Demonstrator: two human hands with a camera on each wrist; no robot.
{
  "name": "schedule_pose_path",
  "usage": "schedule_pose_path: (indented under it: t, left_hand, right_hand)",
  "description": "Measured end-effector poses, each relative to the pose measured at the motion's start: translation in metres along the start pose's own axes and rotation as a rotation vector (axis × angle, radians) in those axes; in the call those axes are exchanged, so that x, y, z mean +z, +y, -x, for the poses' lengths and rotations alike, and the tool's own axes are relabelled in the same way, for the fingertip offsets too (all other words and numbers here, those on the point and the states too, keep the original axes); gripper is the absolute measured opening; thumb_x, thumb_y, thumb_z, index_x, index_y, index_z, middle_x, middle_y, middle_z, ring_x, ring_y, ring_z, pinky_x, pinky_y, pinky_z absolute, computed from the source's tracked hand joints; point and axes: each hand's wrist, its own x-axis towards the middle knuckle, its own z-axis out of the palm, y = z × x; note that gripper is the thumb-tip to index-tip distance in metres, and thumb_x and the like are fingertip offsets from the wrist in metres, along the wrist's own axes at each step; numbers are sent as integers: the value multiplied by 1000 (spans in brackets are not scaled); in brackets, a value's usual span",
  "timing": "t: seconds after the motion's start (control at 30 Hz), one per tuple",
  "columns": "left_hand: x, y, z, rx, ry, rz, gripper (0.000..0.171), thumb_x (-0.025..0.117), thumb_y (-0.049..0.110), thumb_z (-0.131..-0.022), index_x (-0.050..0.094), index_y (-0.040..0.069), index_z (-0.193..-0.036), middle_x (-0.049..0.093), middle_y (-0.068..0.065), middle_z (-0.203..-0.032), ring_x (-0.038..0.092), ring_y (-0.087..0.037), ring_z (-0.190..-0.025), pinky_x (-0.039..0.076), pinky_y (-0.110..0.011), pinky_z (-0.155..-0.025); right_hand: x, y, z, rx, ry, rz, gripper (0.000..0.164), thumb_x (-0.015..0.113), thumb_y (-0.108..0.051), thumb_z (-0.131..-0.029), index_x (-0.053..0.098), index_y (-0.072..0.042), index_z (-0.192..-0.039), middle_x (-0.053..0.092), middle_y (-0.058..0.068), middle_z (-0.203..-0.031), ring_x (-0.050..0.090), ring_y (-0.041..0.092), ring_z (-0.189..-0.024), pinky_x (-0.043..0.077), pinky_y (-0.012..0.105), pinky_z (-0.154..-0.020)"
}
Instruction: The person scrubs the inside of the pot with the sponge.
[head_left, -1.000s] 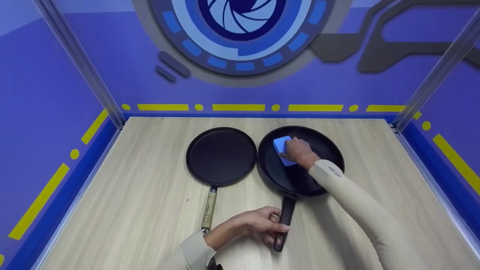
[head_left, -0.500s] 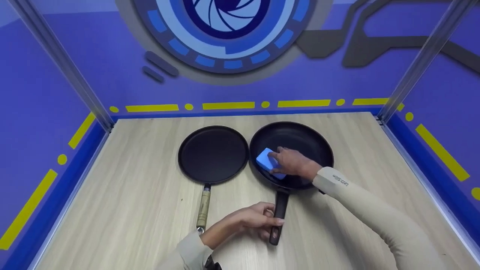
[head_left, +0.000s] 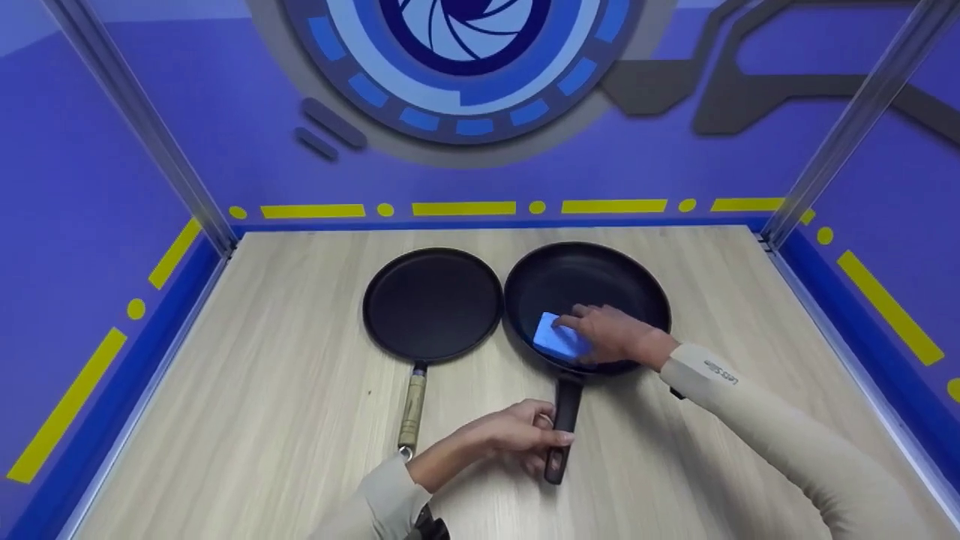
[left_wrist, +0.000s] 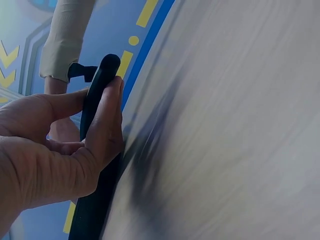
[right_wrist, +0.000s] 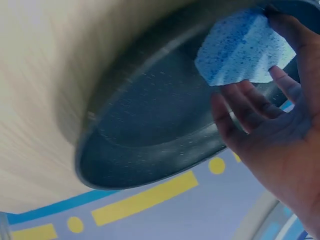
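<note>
With its thumb on one side and fingers on the other, my left hand [head_left: 514, 437] grips the black handle [head_left: 568, 409] of a deep frying pan [head_left: 585, 277]. Inside that pan, near the handle end, my right hand [head_left: 619, 334] holds a blue sponge [head_left: 557, 337] between thumb and fingers. The right wrist view shows the porous sponge [right_wrist: 242, 50] and small droplets or specks on the pan's dark inner surface [right_wrist: 165, 105]. In the left wrist view the handle [left_wrist: 95, 205] lies between thumb and fingers of the left hand [left_wrist: 60, 145].
A flat black pan [head_left: 433, 304] with a wood-look handle [head_left: 412, 412] lies just left of the frying pan, rims touching or nearly so. Both rest on a light wooden table [head_left: 285, 360]. Blue panels [head_left: 187, 112] with yellow markings stand at the back and sides.
My right hand has drawn the sponge from the pan's upper left down along its left side toward the handle. My left hand keeps its grip; the whole view has shifted slightly.
</note>
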Motion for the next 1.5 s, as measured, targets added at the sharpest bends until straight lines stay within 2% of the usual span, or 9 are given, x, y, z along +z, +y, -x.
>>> schedule_pose_path:
  t: [0.13,0.3,0.5,0.7,0.83,0.97,1.13,1.27,1.5]
  left_hand:
    - [0,3,0,-2,12,-11,16,67,12,-99,54,14,-89,63,1,-68,64,-6,-56,50,-19,-46]
    - [-1,4,0,24,21,-25,17,68,15,-99,54,14,-89,59,4,-68,63,-6,-59,51,-20,-49]
    - [-3,1,1,53,35,-14,20,71,17,-97,53,13,-90,56,5,-67,62,-9,-54,52,-23,-47]
    - [-1,1,6,46,-41,-33,20,72,17,-96,53,13,-94,65,0,-74,68,-14,-58,63,-36,-58]
    - [-5,1,10,58,-39,-80,16,69,19,-99,56,10,-103,74,-10,-82,68,-15,-60,63,-38,-62]
    - [-20,2,15,64,38,-107,30,67,20,-100,57,4,-123,76,-24,-99,68,-13,-61,60,-28,-56]
    - [-50,-1,21,83,173,-155,41,64,24,-102,53,0,-133,76,-22,-101,68,-11,-63,54,-22,-53]
    - [-71,-5,30,97,207,-162,42,63,25,-102,53,-2,-133,75,-19,-101,68,-11,-65,54,-22,-56]
    - [-95,-9,51,122,257,-190,43,62,25,-103,52,-4,-133,74,-19,-102,68,-12,-68,56,-25,-60]
  right_hand:
    - [2,7,6,-3,21,-48,66,86,-28,-83,57,-15,-140,61,21,-120,66,33,-96,59,52,-85]
    - [-2,15,14,17,24,-74,64,86,-28,-82,58,-14,-138,61,23,-123,65,33,-98,58,52,-85]
    - [-9,24,22,28,59,-64,62,86,-29,-81,60,-16,-136,60,14,-107,55,20,-79,55,44,-71]
    - [-16,33,37,67,163,-19,62,85,-35,-82,61,-15,-135,62,15,-109,57,22,-80,56,45,-70]
    - [-20,42,46,81,212,-31,62,85,-35,-83,60,-13,-136,63,17,-112,59,24,-83,57,48,-70]
    - [-19,49,54,112,247,-60,63,84,-33,-83,60,-12,-137,63,20,-117,62,27,-89,59,49,-73]
    - [-15,56,64,178,292,-95,61,83,-33,-84,59,-13,-137,62,21,-118,65,33,-95,60,52,-75]
    - [-14,60,70,214,307,-103,61,83,-33,-85,59,-13,-137,62,21,-119,65,35,-98,59,55,-76]
    - [-16,70,84,256,308,-106,62,83,-35,-85,58,-11,-137,61,23,-122,64,37,-100,58,58,-80]
